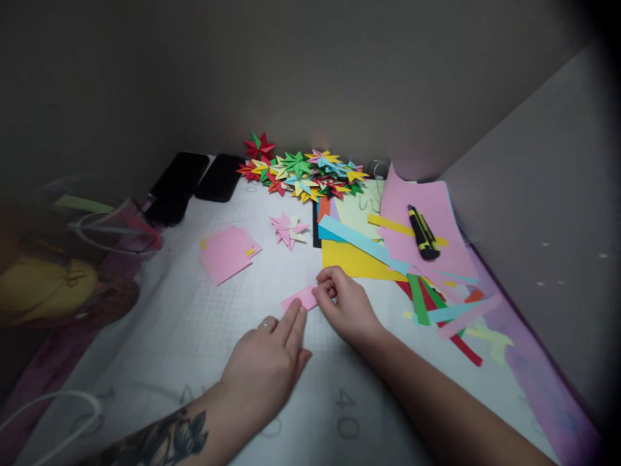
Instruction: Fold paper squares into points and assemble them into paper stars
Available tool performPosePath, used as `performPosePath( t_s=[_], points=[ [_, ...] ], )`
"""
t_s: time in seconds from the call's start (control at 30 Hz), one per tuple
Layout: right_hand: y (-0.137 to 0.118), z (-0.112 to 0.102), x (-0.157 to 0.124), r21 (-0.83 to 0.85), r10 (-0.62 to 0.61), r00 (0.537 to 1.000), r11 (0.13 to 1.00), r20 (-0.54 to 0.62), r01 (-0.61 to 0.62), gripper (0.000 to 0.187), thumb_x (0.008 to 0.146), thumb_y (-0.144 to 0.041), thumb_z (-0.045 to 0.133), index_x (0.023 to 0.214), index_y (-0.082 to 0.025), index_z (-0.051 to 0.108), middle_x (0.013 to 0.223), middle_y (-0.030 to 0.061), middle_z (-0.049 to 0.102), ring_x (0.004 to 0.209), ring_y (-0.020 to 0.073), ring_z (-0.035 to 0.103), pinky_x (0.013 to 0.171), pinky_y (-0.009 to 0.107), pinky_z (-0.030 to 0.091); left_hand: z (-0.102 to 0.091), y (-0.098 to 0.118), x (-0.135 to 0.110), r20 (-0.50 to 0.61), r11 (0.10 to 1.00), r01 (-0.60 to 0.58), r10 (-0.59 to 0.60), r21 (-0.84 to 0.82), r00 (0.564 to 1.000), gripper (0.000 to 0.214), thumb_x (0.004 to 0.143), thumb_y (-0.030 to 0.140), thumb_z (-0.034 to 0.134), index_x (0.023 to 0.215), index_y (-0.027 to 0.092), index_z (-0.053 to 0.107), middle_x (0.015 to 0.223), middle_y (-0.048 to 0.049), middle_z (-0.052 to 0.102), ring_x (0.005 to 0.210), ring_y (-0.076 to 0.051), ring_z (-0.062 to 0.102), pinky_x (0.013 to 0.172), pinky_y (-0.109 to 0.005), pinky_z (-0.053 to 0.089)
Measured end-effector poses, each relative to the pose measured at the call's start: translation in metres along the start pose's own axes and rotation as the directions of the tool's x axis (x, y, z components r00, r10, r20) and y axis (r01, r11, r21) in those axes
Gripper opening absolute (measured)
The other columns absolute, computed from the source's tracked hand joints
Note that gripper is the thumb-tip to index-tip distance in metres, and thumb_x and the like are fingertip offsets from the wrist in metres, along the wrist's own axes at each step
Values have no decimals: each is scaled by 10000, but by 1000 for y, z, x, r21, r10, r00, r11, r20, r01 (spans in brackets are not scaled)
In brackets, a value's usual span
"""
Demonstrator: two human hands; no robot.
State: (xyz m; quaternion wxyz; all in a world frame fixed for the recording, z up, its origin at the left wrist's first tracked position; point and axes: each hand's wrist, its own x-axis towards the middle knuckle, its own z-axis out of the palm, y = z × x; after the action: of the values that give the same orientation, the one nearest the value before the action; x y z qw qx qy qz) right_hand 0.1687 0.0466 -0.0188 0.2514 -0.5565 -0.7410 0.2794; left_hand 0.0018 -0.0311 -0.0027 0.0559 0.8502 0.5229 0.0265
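Note:
A small pink paper piece point(301, 298) lies on the white gridded cutting mat point(194, 330). My right hand point(345, 305) is closed, pinching the piece's right end. My left hand point(269, 362) rests on the mat with fingers held together and stretched out, its fingertips pressing the piece's near edge. A pink folded paper star point(288, 230) lies farther back on the mat. A stack of pink square sheets point(227, 252) sits to the left of it.
A heap of coloured paper stars point(303, 171) lies by the back wall. Two black phones point(198, 178) sit at the back left. Coloured sheets and strips point(388, 259) with a black-and-yellow utility knife point(423, 233) spread on the right. A clear bag point(72, 259) stands left.

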Motion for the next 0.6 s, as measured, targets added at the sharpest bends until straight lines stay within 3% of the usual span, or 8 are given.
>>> performPosePath(
  t_s=[0.6],
  points=[
    [-3,1,0,-20,19,1000,1000,-24,-20,173,764,-182,513,917,-222,442,666,-30,566,678,164,560,619,276,423,-1,2,0,28,999,19,-20,27,999,503,846,283,473,1325,130,477,1367,-125,486,820,-249,615,574,-338,526]
  ],
)
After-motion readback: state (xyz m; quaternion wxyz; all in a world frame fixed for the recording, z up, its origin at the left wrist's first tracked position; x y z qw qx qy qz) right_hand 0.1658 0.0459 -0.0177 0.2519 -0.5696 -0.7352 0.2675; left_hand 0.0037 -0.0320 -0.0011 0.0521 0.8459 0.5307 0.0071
